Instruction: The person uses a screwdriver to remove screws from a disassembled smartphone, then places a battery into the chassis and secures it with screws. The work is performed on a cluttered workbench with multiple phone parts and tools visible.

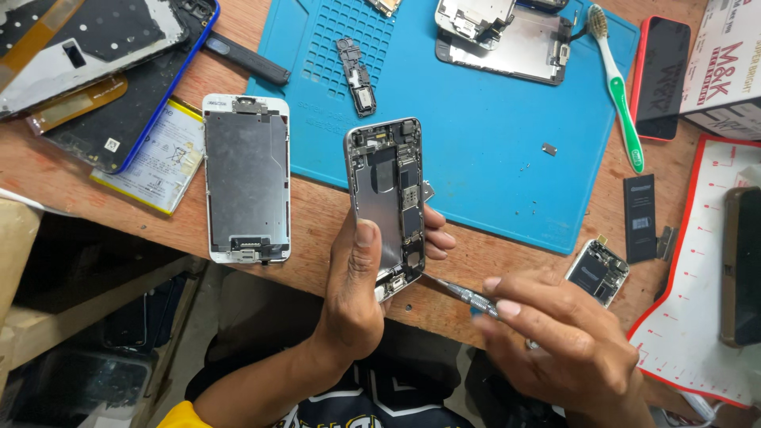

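Our right hand [555, 341] is pinching a slim metal screwdriver [464, 294], its tip touching the lower corner of the opened silver phone chassis [388, 208] that our left hand [357, 285] is clamping upright above the wooden counter [317, 222]. We are judging this a screw-working step at the bottom edge, calling for steady tip seating.

You hold an opened phone chassis [388, 204] upright, its circuit boards exposed. Your slim metal screwdriver [464, 294] touches its lower edge.
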